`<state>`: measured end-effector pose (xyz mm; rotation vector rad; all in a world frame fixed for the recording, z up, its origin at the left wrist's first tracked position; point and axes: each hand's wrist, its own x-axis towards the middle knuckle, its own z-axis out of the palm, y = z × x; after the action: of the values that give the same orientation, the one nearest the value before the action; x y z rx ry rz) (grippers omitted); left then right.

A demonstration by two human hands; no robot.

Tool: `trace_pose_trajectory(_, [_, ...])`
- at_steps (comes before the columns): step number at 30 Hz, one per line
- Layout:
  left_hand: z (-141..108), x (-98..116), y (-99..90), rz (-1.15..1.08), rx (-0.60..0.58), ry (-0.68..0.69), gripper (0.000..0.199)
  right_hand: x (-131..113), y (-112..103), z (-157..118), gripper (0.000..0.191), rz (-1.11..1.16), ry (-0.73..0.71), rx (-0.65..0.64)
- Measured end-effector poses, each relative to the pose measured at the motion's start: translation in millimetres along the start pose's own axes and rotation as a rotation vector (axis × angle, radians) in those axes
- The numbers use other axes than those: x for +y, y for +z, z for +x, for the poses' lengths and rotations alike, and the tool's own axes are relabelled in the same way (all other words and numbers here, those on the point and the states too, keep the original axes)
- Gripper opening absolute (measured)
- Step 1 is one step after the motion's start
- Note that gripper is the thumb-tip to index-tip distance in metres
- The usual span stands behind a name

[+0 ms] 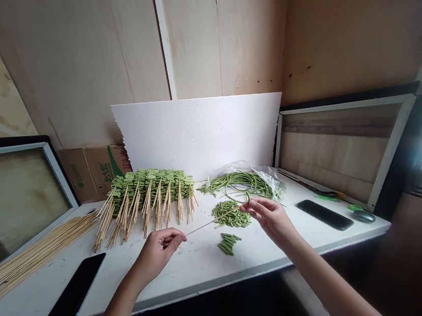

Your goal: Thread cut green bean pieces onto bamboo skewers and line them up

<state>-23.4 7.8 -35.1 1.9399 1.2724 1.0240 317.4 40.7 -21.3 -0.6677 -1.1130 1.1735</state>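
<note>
Held skewer (pixel 204 225) btwn L fingers (pixel 177 241) & R fingers (pixel 257 206), appar. pinching bean pc (pixel 248 196) w/ R; prob. was threading, next needed straight push.

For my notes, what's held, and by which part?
A thin skewer: left hand near one end, right hand at the other, seemingly pinching a green bean too.

I see a bare left hand (pixel 159 249) and right hand (pixel 271 218), with slender fingers (pixel 171 232) and smooth backs. The 2 forearms (pixel 323 272), also bare, are slim and widen evenly past the surface's (pixel 194 270) front edge. Nail detail is too small to read.
</note>
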Motion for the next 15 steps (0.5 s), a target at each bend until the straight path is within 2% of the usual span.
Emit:
trace_pose_trajectory(12, [-1.7, 6.3, -4.4, 0.03, -0.015, -0.01, 0.04, -2.7, -5.2, 0.4, 0.021, -0.082, 0.046, -0.093])
trace_pose_trajectory(15, [-1.2, 6.8, -1.7, 0.022, -0.019, -0.006, 0.041, 1.0, 0.0, -3.2, 0.023, -0.152, 0.042, -0.126])
